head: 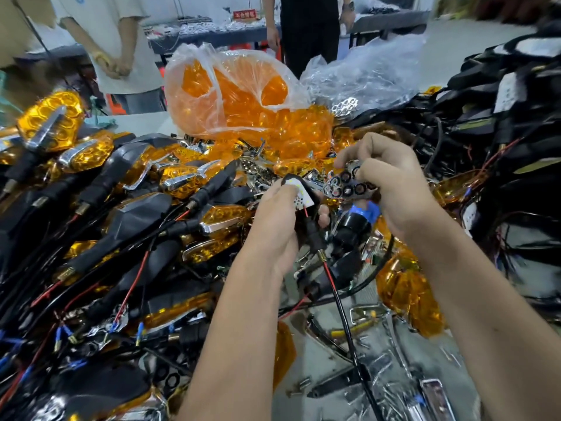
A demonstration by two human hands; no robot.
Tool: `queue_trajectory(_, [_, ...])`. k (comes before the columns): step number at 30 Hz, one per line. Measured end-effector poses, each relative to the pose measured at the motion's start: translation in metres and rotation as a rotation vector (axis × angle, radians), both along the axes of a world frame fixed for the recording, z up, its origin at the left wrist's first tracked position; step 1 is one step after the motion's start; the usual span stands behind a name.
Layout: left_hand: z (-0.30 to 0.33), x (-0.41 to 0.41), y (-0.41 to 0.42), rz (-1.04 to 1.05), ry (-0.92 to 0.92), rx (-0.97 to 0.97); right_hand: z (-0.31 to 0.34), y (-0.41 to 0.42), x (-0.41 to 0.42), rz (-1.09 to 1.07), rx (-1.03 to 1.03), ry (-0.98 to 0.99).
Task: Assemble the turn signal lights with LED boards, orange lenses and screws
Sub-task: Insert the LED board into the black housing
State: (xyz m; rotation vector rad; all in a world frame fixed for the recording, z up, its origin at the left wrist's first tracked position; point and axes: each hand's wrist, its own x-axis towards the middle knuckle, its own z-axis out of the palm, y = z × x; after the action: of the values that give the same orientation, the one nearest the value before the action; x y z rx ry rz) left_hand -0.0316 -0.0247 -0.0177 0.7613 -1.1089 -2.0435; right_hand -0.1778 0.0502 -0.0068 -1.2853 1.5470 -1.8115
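My left hand (277, 217) grips a black turn signal housing (312, 205) with a white LED board (299, 192) seated in it; its stem and red-and-black wire (334, 287) hang down. My right hand (391, 183) holds a chrome reflector piece (346, 186) with several round holes just to the right of the board. A clear bag of orange lenses (230, 98) lies beyond the hands. Loose screws (303, 384) are scattered on the table near me.
Finished amber turn signals (91, 153) with black stems are heaped on the left. Black housings and wires (501, 117) pile up on the right. A black tool with blue tape (358, 220) stands under the hands. Two people (127, 41) stand behind the table.
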Motion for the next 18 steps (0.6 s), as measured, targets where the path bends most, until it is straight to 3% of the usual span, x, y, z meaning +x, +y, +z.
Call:
queue_trajectory(5, [0.001, 0.003, -0.002, -0.005, 0.037, 0.027, -0.007, -0.001, -0.001, 0.076, -0.141, -0.065])
queue_trajectory(10, [0.003, 0.005, -0.002, -0.013, 0.046, 0.025, -0.004, 0.002, -0.001, 0.066, -0.137, -0.163])
queue_trajectory(18, [0.002, 0.005, -0.005, -0.054, -0.004, -0.035, 0.007, 0.003, 0.002, -0.027, 0.177, -0.178])
